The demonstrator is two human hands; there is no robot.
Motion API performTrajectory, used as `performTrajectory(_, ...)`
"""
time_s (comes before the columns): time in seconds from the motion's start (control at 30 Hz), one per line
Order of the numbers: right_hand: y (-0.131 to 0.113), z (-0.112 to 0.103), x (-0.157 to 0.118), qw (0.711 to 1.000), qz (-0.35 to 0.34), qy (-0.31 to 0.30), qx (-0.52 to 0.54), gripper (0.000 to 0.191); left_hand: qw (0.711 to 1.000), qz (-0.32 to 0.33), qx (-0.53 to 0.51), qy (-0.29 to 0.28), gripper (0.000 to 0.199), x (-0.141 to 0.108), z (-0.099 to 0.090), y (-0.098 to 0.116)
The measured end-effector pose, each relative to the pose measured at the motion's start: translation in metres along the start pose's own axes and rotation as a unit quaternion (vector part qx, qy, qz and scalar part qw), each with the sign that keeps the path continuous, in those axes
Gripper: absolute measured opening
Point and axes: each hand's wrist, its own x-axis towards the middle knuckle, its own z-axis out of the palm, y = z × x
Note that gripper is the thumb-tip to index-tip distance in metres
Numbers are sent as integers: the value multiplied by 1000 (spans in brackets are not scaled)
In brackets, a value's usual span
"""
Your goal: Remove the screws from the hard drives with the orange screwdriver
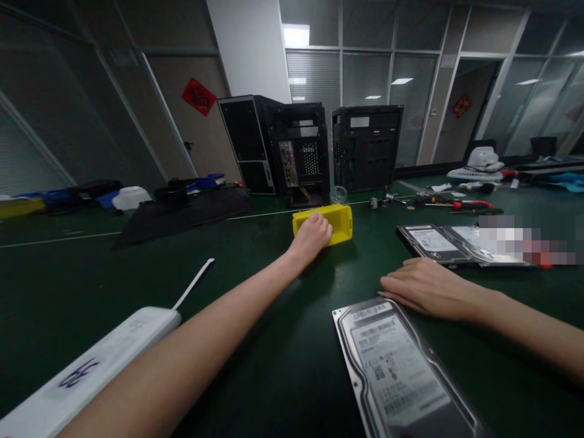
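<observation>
A yellow plastic bin stands in the middle of the green table, its opening facing me. My left hand is stretched out to it, fingers curled over its near side; the fingertips are hidden. In front of me lies a hard drive, silver with a white label, cut off by the bottom of the view. Just beyond the drive's upper right corner, my right hand rests low over the table. Its fingers are folded together, thumb side close to the drive's edge, and nothing shows in them.
More hard drives lie at the right, partly pixelated. Behind them are screwdrivers and small metal parts. Computer cases stand at the back. A white power strip lies at the lower left, near a black mat.
</observation>
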Motion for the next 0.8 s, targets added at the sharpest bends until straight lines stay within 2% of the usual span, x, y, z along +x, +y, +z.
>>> performTrajectory(0.1,3,-2,1,999,-42,5,-31,24,1000,1,-12,0,21,-6,1,-2)
performTrajectory(0.2,4,-1,0,999,-37,6,-22,23,1000,-6,-29,-4,21,-12,-1,-5)
performTrajectory(0.27,4,0,-2,1000,-1,9,14,26,999,-13,-40,-9,20,-17,-4,-7)
performTrajectory(0.33,4,2,-4,995,62,22,76,28,998,-21,-52,-13,19,-25,-9,-7)
performTrajectory(0.43,5,5,-7,969,150,41,193,28,997,-36,-70,-16,18,-46,-21,-4)
performTrajectory(0.5,6,9,-6,952,165,46,253,26,994,-49,-91,-23,19,-64,-34,3)
performTrajectory(0.57,8,14,-1,942,158,45,294,24,977,-80,-192,-45,19,-84,-50,13)
performTrajectory(0.67,11,18,20,943,138,45,300,21,929,-115,-344,-75,18,-110,-82,34)
performTrajectory(0.73,15,17,42,963,134,50,229,17,894,-132,-421,-80,16,-122,-105,48)
performTrajectory(0.8,21,15,69,981,162,50,98,18,865,-117,-483,-74,19,-129,-123,60)
